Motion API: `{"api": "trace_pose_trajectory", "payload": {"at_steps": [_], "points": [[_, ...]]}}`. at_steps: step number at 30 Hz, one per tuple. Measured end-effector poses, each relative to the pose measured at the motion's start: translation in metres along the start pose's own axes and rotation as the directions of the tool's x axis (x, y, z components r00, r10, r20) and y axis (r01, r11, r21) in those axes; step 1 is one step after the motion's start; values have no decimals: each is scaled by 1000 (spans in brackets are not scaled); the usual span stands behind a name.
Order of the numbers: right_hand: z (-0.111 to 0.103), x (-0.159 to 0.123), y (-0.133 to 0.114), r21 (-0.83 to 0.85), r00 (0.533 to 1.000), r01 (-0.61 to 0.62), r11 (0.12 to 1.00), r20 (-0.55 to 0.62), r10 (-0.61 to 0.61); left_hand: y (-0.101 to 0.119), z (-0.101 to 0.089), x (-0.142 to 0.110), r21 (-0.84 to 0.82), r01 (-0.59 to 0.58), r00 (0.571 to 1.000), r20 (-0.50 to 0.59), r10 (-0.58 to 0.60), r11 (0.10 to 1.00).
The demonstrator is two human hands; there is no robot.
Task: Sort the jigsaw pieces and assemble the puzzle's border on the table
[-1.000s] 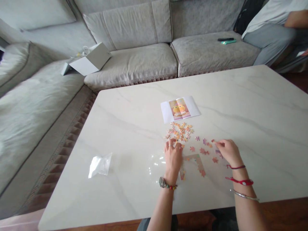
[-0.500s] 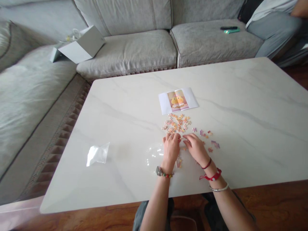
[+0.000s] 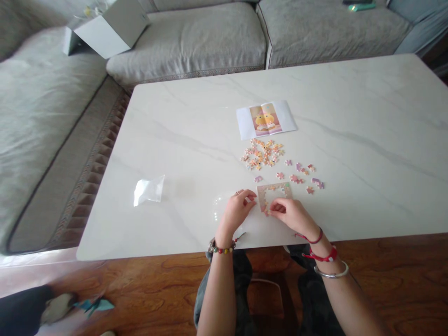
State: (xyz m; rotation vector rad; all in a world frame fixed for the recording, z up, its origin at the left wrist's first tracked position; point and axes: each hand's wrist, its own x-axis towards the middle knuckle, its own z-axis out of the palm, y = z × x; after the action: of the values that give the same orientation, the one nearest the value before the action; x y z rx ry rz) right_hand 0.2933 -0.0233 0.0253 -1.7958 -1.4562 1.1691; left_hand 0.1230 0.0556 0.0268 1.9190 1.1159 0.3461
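A partly joined jigsaw puzzle (image 3: 261, 198) lies near the table's front edge, its border pieces forming a frame around a bare middle. My right hand (image 3: 292, 214) reaches over its lower right side, fingers pinched on a small pink puzzle piece at the lower left corner. Just left of the puzzle, my left hand (image 3: 238, 210) hovers with loosely curled fingers, thumb and forefinger apart, nothing visible between them. Beyond the puzzle is a pile of loose puzzle pieces (image 3: 264, 154). Several pink and purple pieces (image 3: 296, 179) are scattered to the right.
A creased reference picture (image 3: 266, 119) of yellow figures lies behind the pile. On the left of the white marbled table (image 3: 189, 135) is a clear plastic bag (image 3: 149, 190). A grey sofa (image 3: 206, 37) with a white box (image 3: 112, 30) stands behind. Someone's foot (image 3: 58, 308) shows at lower left.
The view has tilted downward. My hands have moved apart, uncovering the joined puzzle border; my right hand is now at its lower left corner, my left hand off to its left.
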Motion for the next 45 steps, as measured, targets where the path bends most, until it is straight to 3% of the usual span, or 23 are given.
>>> {"api": "trace_pose_trajectory", "payload": {"at_steps": [9,31,38,42,45], "points": [[23,-10,0,-135,980,59,989,-182,-83,-1,18,-15,128,-104,994,40,99,986],[21,-6,-2,-234,974,22,972,-213,-74,12,19,-9,284,-28,998,58,12,959],[24,-4,1,-264,969,23,964,-230,-86,21,20,-7,304,46,997,46,-63,952],[16,-3,3,-279,956,22,960,-274,-102,20,20,-8,304,27,998,44,-42,952],[-4,1,10,-345,917,121,931,-321,-238,17,21,-8,306,-3,999,44,-11,952]]}}
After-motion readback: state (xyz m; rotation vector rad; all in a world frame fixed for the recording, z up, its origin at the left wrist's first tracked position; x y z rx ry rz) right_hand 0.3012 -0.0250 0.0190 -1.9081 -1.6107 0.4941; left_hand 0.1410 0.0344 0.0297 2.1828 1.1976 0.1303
